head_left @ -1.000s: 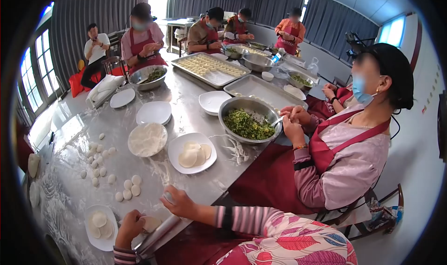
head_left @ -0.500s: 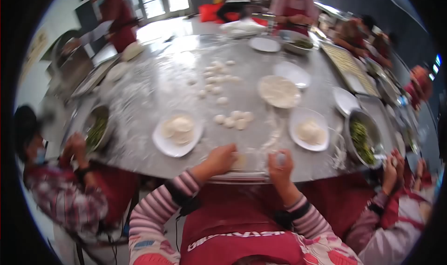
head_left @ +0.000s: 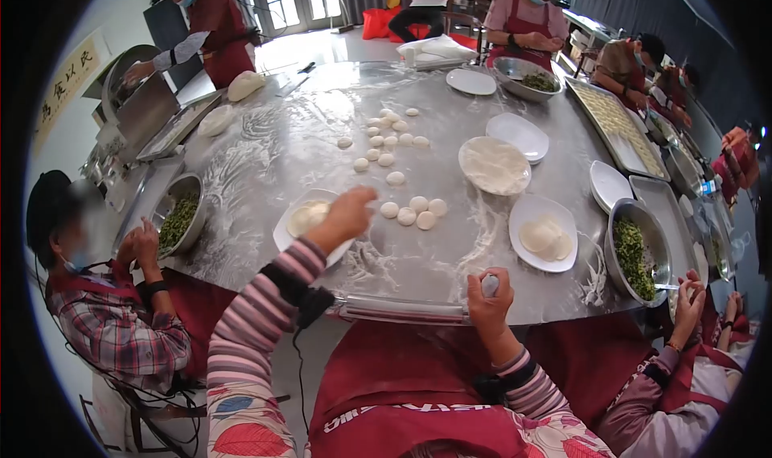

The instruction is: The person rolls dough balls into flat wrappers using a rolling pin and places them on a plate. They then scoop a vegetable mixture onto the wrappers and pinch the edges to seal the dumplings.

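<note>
My left hand [head_left: 347,215] is raised over the right side of a white plate [head_left: 283,231] that holds flat dough wrappers [head_left: 309,217]. Its fingers point right, and whether anything is between them is too unclear to tell. Near the table's front edge, my right hand [head_left: 489,299] is closed around a small grey-ended rolling pin [head_left: 490,285]. Several round dough pieces [head_left: 416,210] lie on the floured steel table [head_left: 418,257] beyond my hands. Another white plate with wrappers [head_left: 544,238] is at the right of my right hand.
A flour plate [head_left: 494,166] sits beyond the right wrapper plate. Bowls of green filling stand left [head_left: 182,217] and right [head_left: 638,253], each beside a seated person. A tray of small dough items [head_left: 615,128] lies at the far right. Other people work around the table.
My left hand has moved left and up from the table's front edge to the left plate. The disc of dough that lay beside it is no longer there. My right hand still holds the rolling pin.
</note>
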`<state>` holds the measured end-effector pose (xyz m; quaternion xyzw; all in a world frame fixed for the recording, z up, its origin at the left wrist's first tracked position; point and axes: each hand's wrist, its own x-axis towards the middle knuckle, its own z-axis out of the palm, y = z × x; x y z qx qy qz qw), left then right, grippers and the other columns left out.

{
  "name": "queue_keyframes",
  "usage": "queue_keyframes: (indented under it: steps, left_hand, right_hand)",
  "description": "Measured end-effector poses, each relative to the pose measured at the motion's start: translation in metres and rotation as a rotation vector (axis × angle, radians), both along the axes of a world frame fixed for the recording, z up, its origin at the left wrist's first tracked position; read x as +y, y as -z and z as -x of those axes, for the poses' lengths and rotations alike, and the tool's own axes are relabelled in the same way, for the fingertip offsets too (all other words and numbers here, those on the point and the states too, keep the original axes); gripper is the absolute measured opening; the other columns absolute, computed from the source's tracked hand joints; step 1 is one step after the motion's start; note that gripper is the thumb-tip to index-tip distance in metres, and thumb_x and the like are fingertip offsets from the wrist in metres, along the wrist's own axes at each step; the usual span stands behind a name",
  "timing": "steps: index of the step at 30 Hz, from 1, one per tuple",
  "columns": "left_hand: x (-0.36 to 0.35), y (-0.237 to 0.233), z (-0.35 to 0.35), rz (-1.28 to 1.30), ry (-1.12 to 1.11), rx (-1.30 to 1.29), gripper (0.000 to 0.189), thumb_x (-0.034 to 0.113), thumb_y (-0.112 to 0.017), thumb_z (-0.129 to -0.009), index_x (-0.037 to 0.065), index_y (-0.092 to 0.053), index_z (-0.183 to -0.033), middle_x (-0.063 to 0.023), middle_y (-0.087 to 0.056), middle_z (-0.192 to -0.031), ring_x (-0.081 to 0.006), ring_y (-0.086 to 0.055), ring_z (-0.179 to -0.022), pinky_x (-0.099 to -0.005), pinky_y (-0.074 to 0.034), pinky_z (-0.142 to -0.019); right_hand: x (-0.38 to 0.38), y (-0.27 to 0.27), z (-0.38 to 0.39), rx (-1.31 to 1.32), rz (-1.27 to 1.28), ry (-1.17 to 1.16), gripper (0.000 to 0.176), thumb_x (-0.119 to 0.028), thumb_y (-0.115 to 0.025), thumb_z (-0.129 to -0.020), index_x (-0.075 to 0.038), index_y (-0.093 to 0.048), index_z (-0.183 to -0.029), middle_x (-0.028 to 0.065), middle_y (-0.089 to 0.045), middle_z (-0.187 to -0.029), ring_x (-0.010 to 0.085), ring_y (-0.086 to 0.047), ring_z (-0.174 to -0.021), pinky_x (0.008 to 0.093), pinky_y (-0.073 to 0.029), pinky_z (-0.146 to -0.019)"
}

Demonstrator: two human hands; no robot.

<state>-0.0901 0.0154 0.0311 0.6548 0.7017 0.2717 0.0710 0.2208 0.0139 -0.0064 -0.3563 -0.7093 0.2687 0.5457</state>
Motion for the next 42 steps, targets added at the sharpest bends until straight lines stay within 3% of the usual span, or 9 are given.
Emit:
queue_keyframes:
  steps: [5, 12, 17, 20, 28, 31, 35, 40, 42]
  left_hand:
    - [0.053, 0.021, -0.084, 0.122, 0.126, 0.142, 0.022, 0.005, -0.060, -0.070, 0.004, -0.055, -0.091, -0.0157, -0.057, -0.095, -0.0325, -0.057, -0.089, -0.0407, -0.045, -0.077]
    - [0.061, 0.032, -0.102, -0.015, 0.084, 0.256, 0.023, 0.009, -0.066, -0.064, 0.003, -0.054, -0.083, -0.0171, -0.058, -0.083, -0.0333, -0.058, -0.081, -0.0393, -0.047, -0.071]
    - [0.064, 0.032, -0.147, 0.207, 0.318, -0.460, 0.017, 0.010, -0.066, -0.061, 0.003, -0.060, -0.074, -0.0144, -0.061, -0.071, -0.0305, -0.060, -0.070, -0.0377, -0.047, -0.063]
    - [0.054, 0.035, -0.159, 0.226, 0.341, -0.228, 0.014, 0.011, -0.066, -0.062, 0.004, -0.061, -0.073, -0.0129, -0.062, -0.073, -0.0282, -0.061, -0.070, -0.0363, -0.047, -0.062]
    - [-0.010, 0.017, -0.096, 0.401, 0.145, -0.194, 0.014, 0.016, -0.067, -0.064, 0.005, -0.066, -0.073, -0.0122, -0.063, -0.068, -0.0253, -0.062, -0.065, -0.0350, -0.048, -0.062]
    - [-0.016, 0.022, -0.089, 0.395, 0.143, -0.255, 0.015, 0.017, -0.067, -0.064, 0.005, -0.067, -0.074, -0.0124, -0.064, -0.068, -0.0238, -0.062, -0.063, -0.0336, -0.048, -0.062]
    - [-0.005, 0.029, -0.099, 0.369, 0.235, -0.295, 0.014, 0.015, -0.066, -0.065, 0.004, -0.067, -0.073, -0.0128, -0.064, -0.067, -0.0229, -0.062, -0.063, -0.0330, -0.048, -0.061]
    - [-0.011, 0.029, -0.093, 0.432, 0.241, -0.239, 0.014, 0.014, -0.065, -0.067, 0.003, -0.065, -0.076, -0.0126, -0.064, -0.070, -0.0229, -0.062, -0.063, -0.0331, -0.048, -0.061]
    - [-0.021, 0.029, -0.086, 0.533, 0.198, -0.514, 0.017, 0.013, -0.063, -0.069, 0.004, -0.064, -0.083, -0.0129, -0.064, -0.072, -0.0234, -0.062, -0.067, -0.0330, -0.048, -0.062]
  right_hand:
    - [-0.001, -0.002, 0.000, -0.015, -0.024, 0.018, 0.023, -0.005, -0.068, -0.073, -0.004, -0.048, -0.085, 0.0128, -0.055, -0.069, 0.0307, -0.059, -0.058, 0.0341, -0.045, -0.052]
    - [-0.012, 0.006, -0.008, -0.004, 0.047, -0.009, 0.023, -0.006, -0.068, -0.073, -0.004, -0.048, -0.085, 0.0125, -0.054, -0.067, 0.0293, -0.057, -0.054, 0.0336, -0.044, -0.050]
    - [-0.015, -0.004, -0.005, -0.030, -0.035, 0.012, 0.024, -0.008, -0.069, -0.074, -0.004, -0.048, -0.085, 0.0125, -0.054, -0.067, 0.0305, -0.057, -0.054, 0.0341, -0.044, -0.049]
    - [-0.016, 0.002, -0.010, -0.049, -0.026, 0.016, 0.024, -0.008, -0.069, -0.074, -0.004, -0.048, -0.085, 0.0126, -0.054, -0.068, 0.0317, -0.057, -0.055, 0.0346, -0.044, -0.050]
    - [0.001, -0.001, 0.000, -0.020, 0.041, -0.036, 0.024, -0.005, -0.068, -0.072, -0.004, -0.048, -0.085, 0.0121, -0.053, -0.064, 0.0310, -0.057, -0.054, 0.0339, -0.044, -0.049]
    - [0.024, -0.025, 0.027, -0.037, -0.214, 0.037, 0.024, -0.004, -0.068, -0.072, -0.004, -0.048, -0.086, 0.0125, -0.053, -0.061, 0.0312, -0.056, -0.052, 0.0356, -0.044, -0.048]
    - [0.060, -0.004, 0.048, -0.061, -0.200, 0.068, 0.024, -0.005, -0.067, -0.072, -0.004, -0.048, -0.087, 0.0134, -0.054, -0.062, 0.0319, -0.056, -0.051, 0.0377, -0.043, -0.047]
    - [0.023, 0.002, 0.014, -0.212, -0.394, 0.147, 0.023, -0.006, -0.066, -0.073, -0.004, -0.048, -0.088, 0.0151, -0.052, -0.062, 0.0324, -0.053, -0.049, 0.0395, -0.040, -0.045]
    - [0.021, -0.002, 0.017, -0.166, -0.263, 0.112, 0.023, -0.006, -0.066, -0.073, -0.004, -0.048, -0.088, 0.0154, -0.052, -0.062, 0.0325, -0.053, -0.049, 0.0398, -0.040, -0.045]
